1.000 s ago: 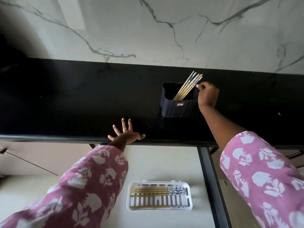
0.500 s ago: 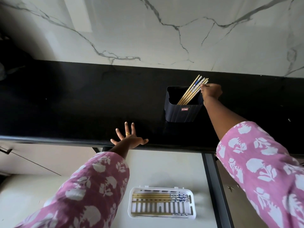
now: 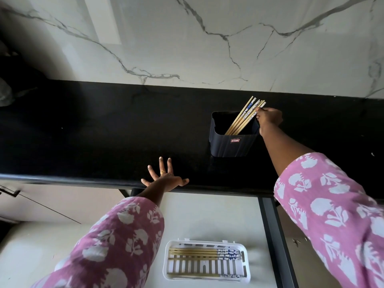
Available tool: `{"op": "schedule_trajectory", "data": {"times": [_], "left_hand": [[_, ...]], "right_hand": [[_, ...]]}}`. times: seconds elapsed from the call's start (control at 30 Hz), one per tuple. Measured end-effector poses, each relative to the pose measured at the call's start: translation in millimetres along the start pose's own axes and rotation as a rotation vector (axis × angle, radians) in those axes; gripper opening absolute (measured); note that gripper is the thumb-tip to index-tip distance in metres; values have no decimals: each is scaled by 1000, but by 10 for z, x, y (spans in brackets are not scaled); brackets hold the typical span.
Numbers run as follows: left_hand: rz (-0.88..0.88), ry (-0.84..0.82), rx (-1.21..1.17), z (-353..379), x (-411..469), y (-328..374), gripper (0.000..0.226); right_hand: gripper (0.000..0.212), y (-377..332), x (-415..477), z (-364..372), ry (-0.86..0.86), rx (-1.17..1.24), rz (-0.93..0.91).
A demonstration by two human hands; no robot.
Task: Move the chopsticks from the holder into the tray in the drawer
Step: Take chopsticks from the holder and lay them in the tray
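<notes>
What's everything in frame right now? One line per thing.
counter: one, black, across the middle.
wall: one, white marble with grey veins, behind the counter.
holder: one, dark blue, on the counter right of centre.
chopsticks in holder: about six, wood with blue-white tops, leaning toward its right rear corner.
drawer: one, pale, open below the counter.
tray: one, white, slotted, in the drawer.
chopsticks in tray: about five, same pattern, lying flat.
sleeves: two, pink with white flowers.
left grip: one, gold ring, fingers spread flat on the counter's front edge.
right grip: one, pinching the tops of the chopsticks in holder.
</notes>
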State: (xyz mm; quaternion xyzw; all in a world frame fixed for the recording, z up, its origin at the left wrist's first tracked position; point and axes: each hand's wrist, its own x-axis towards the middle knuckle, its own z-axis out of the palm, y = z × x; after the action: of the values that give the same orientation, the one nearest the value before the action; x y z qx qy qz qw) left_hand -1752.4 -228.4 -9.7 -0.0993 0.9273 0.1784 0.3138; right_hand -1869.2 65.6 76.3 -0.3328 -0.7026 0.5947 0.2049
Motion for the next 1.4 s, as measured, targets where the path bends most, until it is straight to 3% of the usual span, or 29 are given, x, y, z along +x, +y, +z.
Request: {"op": "schedule_trajectory", "data": {"times": [0.33,0.5,0.6,0.73,0.87,0.97,1.07,1.1,1.17,1.2,1.3,1.33,1.4], "left_hand": [[12,40,-40,31,-42,-5,96],[22,-78,6,-293,-118,92,89],[101,-150,-385,-583,-308,299,65],[235,-136,-881,-703,-614,681,51],[358,-109,-1089,-712,-909,967,48],[437,31,-1244,-725,-975,1063,29],[545,51,-1416,-706,-1064,1084,19],[583,55,-1443,-701,-1091,1084,20],[632,59,-1428,-695,-1164,1087,23],[647,75,-1402,-699,-1194,1087,24],[678,150,-1288,-717,-1208,1062,26],[698,167,-1252,-720,-1215,1053,26],[736,185,-1168,-711,-1223,1029,26]], "right_hand": [[23,-334,-103,-333,174,80,-190],[20,-579,-347,-665,208,189,-271],[20,-647,-579,-770,245,296,-280],[14,-605,-963,-810,309,545,-102],[23,-386,-1338,-773,266,770,115],[29,-137,-1568,-738,214,862,305],[29,128,-1753,-753,143,935,546],[30,230,-1782,-751,104,879,553],[41,383,-1819,-712,-149,763,499],[44,422,-1857,-721,-145,703,506],[14,481,-1911,-809,-41,485,512],[18,489,-1856,-794,-60,283,484],[24,451,-1853,-791,-121,-131,174]]}}
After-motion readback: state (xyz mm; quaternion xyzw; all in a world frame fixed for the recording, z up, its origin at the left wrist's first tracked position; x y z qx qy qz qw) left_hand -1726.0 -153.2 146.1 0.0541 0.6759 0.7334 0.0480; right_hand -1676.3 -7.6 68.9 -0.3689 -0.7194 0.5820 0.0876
